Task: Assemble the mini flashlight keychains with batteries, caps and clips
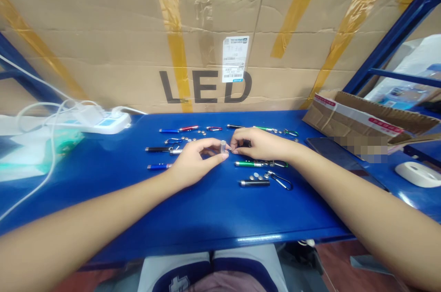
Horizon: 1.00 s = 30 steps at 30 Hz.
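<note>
Above a blue table (pixel 213 209), left hand (pixel 193 163) pinches a small silver cylinder (pixel 223 146); right hand (pixel 257 144), fingers curled, touches its tip.

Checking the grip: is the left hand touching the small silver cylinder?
Touching. The head view shows the left hand pinching the small silver cylinder.

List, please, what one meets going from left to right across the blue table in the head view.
White power strip → blue penlight → left hand → small silver tube → right hand → black phone → white mouse.
</note>
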Motion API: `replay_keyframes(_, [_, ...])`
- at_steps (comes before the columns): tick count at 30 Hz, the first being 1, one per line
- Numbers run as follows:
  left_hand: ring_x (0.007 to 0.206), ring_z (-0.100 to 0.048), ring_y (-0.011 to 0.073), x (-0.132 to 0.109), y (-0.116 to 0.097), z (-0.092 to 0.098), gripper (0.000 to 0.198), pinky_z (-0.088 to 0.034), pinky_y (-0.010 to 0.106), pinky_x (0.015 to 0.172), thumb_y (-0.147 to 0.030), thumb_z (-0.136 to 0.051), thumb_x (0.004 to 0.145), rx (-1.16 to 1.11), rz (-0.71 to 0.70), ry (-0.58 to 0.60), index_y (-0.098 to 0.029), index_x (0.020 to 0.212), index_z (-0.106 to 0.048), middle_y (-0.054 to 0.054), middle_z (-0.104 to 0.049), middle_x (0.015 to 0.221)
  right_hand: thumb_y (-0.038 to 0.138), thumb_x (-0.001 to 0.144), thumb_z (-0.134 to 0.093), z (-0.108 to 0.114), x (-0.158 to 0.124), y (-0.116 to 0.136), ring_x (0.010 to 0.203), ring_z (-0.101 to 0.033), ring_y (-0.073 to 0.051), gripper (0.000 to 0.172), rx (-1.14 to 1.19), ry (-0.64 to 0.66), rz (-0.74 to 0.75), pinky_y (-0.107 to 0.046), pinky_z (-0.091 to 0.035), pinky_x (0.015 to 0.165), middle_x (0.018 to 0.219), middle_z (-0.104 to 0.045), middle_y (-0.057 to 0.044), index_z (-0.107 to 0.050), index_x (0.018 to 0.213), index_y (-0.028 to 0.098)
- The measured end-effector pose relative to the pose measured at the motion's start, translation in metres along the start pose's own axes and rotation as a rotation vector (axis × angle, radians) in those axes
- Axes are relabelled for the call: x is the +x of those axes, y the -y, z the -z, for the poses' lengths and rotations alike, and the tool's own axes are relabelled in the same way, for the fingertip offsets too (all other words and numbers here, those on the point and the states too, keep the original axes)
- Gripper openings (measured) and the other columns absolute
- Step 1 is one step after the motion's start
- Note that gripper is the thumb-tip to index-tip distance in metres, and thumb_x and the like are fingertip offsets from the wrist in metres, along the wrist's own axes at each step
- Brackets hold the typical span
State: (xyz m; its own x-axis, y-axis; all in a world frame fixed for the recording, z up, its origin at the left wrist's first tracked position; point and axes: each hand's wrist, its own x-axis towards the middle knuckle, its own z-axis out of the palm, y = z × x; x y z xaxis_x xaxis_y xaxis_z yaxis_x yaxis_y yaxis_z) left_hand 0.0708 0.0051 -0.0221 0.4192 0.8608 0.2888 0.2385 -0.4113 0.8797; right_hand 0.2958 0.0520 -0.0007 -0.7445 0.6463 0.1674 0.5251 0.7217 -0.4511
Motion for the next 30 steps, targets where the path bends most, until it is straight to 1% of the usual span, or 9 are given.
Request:
replay_keyframes(4, [0.091, -0.068, 0.0192, 0.0, 0.0, 0.0, 0.019, -0.055, 0.031, 0.086, -0.032, -0.07, 0.083, 0.006, 0.002, 0.004, -0.016, 0.094, -0.072, 0.007, -0.074, 0.103, 0.023, 0.087, -0.061, 0.001, -0.001, 0.0, 0.085, -0.063, -0.019, 0.015, 0.024, -0.014, -0.067, -0.032, -0.05, 0.077, 0.096, -0.072, -0.006, -0.069, 0.098, 0.018])
replay_keyframes(6, [0.09, -0.068, 0.0194, 0.0, 0.0, 0.001, 0.019, -0.055, 0.031, 0.086, -0.032, -0.07, 0.083, 0.01, 0.004, 0.003, -0.016, 0.093, -0.071, 0.007, -0.074, 0.103, 0.025, 0.087, -0.061, 0.003, -0.002, -0.001, 0.085, -0.064, -0.019, 0.016, 0.036, -0.023, -0.071, -0.032, -0.05, 0.077, 0.098, -0.072, -0.006, -0.07, 0.099, 0.018])
replay_keyframes(10, [0.089, -0.068, 0.0187, -0.001, 0.0, 0.001, 0.019, -0.056, 0.03, 0.085, -0.032, -0.07, 0.082, 0.01, 0.006, -0.004, -0.016, 0.092, -0.071, 0.007, -0.074, 0.103, 0.027, 0.084, -0.066, 0.004, -0.003, -0.004, 0.086, -0.063, -0.019, 0.016, 0.021, -0.015, -0.053, -0.032, -0.049, 0.078, 0.098, -0.071, -0.006, -0.07, 0.097, 0.019])
replay_keyframes(15, [0.09, -0.068, 0.0182, -0.001, 0.0, 0.001, 0.018, -0.055, 0.03, 0.085, -0.031, -0.07, 0.083, 0.003, 0.006, -0.001, -0.016, 0.092, -0.072, 0.007, -0.074, 0.103, 0.02, 0.085, -0.062, 0.002, -0.002, -0.005, 0.086, -0.062, -0.018, 0.009, 0.029, 0.004, -0.022, -0.031, -0.048, 0.078, 0.094, -0.07, -0.004, -0.07, 0.088, 0.019])
replay_keyframes(18, [0.09, -0.068, 0.0183, 0.0, 0.0, 0.001, 0.019, -0.056, 0.03, 0.085, -0.032, -0.07, 0.083, 0.002, 0.004, 0.0, -0.016, 0.093, -0.072, 0.007, -0.074, 0.103, 0.018, 0.084, -0.061, 0.001, -0.001, -0.004, 0.082, -0.061, -0.017, 0.008, 0.034, 0.005, -0.06, -0.03, -0.047, 0.076, 0.091, -0.07, -0.004, -0.069, 0.085, 0.018])
replay_keyframes(21, [0.091, -0.069, 0.0187, 0.0, 0.0, 0.001, 0.019, -0.056, 0.03, 0.086, -0.031, -0.07, 0.083, 0.008, -0.006, 0.0, -0.016, 0.094, -0.072, 0.007, -0.074, 0.104, 0.021, 0.083, -0.063, 0.0, -0.001, -0.004, 0.078, -0.06, -0.016, 0.007, 0.068, -0.018, -0.102, -0.03, -0.047, 0.073, 0.088, -0.07, -0.004, -0.069, 0.086, 0.017])
replay_keyframes(24, [0.091, -0.069, 0.0188, -0.001, 0.0, 0.001, 0.018, -0.056, 0.03, 0.086, -0.029, -0.07, 0.083, 0.005, -0.011, -0.006, -0.016, 0.094, -0.072, 0.007, -0.075, 0.104, 0.029, 0.083, -0.066, 0.002, 0.001, 0.002, 0.075, -0.06, -0.016, 0.013, 0.216, -0.1, -0.134, -0.031, -0.047, 0.072, 0.084, -0.069, -0.004, -0.068, 0.085, 0.016])
replay_keyframes(27, [0.09, -0.069, 0.0185, -0.001, 0.001, 0.001, 0.017, -0.056, 0.03, 0.087, -0.028, -0.071, 0.082, 0.005, -0.009, -0.007, -0.015, 0.094, -0.072, 0.007, -0.075, 0.103, 0.036, 0.081, -0.071, 0.006, 0.002, 0.013, 0.072, -0.059, -0.014, 0.02, 0.459, -0.205, -0.153, -0.03, -0.048, 0.072, 0.079, -0.066, -0.002, -0.066, 0.083, 0.016])
replay_keyframes(30, [0.091, -0.07, 0.0183, -0.001, 0.001, 0.0, 0.018, -0.056, 0.031, 0.088, -0.027, -0.071, 0.082, 0.03, -0.027, -0.008, -0.016, 0.095, -0.073, 0.007, -0.076, 0.103, 0.039, 0.076, -0.077, 0.009, 0.002, 0.025, 0.074, -0.06, -0.014, 0.025, 0.66, -0.234, -0.159, -0.03, -0.049, 0.075, 0.081, -0.066, -0.001, -0.066, 0.082, 0.017])
